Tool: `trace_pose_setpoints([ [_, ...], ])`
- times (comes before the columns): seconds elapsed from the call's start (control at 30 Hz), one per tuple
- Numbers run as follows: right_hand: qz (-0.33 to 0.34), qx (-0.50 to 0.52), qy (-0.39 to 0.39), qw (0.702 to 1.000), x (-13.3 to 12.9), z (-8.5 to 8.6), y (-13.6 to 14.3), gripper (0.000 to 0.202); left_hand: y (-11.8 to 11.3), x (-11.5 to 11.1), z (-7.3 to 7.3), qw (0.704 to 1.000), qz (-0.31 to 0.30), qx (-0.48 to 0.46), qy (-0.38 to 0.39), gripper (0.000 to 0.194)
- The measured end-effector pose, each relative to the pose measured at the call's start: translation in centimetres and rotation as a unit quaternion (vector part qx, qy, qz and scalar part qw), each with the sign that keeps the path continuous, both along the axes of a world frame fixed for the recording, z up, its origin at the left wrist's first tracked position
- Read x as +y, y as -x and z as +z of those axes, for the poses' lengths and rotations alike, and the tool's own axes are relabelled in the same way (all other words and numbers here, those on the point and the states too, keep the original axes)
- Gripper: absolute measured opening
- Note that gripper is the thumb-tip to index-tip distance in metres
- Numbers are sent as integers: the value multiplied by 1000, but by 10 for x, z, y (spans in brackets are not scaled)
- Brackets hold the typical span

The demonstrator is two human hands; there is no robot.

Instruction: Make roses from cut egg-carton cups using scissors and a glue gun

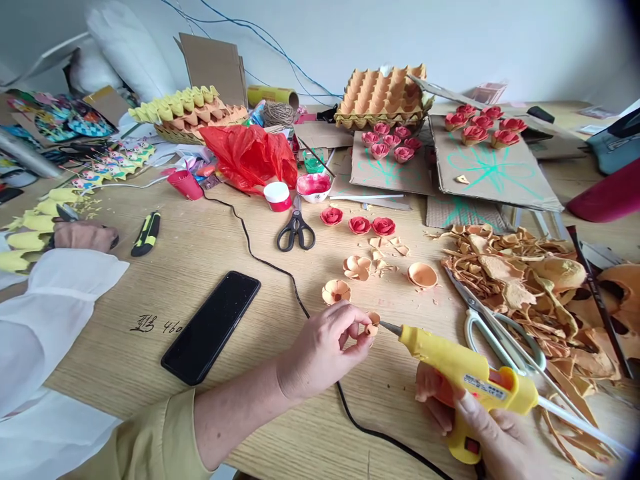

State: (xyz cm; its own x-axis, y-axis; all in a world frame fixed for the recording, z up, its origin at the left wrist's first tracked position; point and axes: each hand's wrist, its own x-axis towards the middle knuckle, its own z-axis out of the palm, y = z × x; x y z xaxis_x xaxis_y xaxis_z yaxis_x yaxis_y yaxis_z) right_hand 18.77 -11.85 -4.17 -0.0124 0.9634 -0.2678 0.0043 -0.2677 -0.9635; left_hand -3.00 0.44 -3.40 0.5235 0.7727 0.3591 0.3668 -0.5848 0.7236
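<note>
My left hand (pixel 333 350) pinches a small curled piece of orange egg carton (pixel 373 323) between thumb and fingertips. Wrapped round the handle of a yellow hot glue gun (pixel 450 353) is my right hand (pixel 480 420). The gun's metal nozzle points left and reaches the carton piece; whether it touches cannot be made out. A white glue stick (pixel 583 420) sticks out of the gun's back. Just beyond my left hand lie two orange carton flowers (pixel 337 292) and, to their right, a round carton cup (pixel 423 275).
A co-worker's hand (pixel 85 235) is at the left by yellow carton pieces. A phone (pixel 213 327), black scissors (pixel 296 230), a utility knife (pixel 146 233) and a black cord (pixel 265 260) lie around. White-handled scissors (pixel 493 333) and carton scraps (pixel 540 287) are at right. Red flowers (pixel 360 225) stand behind.
</note>
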Motion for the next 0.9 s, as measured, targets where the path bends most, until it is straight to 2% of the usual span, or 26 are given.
trace_pose_setpoints([
  [0.17, -1, 132, -22, 991, 13, 14, 12, 49, 0, -1, -1, 999, -18, 35, -2, 11],
  [0.33, 10, 297, -31, 954, 15, 17, 13, 43, 0, -3, -4, 995, -33, 89, 6, 11],
  [0.47, 7, 342, -56, 938, 13, 19, 7, 36, -1, -3, -5, 993, -29, 110, 16, 11],
  [0.63, -47, 331, -84, 939, 16, 31, 7, 34, -2, -4, -4, 993, -22, 114, 11, 12],
  [0.77, -118, 282, -103, 946, 19, 57, 8, 39, -2, -4, -5, 993, -15, 114, 3, 13],
  [0.83, -153, 225, -123, 954, 19, 70, 4, 46, -2, -5, -6, 993, -15, 114, 0, 12],
  [0.9, -190, 86, -149, 967, 20, 78, -1, 54, -2, -5, -7, 993, -16, 115, -3, 12],
])
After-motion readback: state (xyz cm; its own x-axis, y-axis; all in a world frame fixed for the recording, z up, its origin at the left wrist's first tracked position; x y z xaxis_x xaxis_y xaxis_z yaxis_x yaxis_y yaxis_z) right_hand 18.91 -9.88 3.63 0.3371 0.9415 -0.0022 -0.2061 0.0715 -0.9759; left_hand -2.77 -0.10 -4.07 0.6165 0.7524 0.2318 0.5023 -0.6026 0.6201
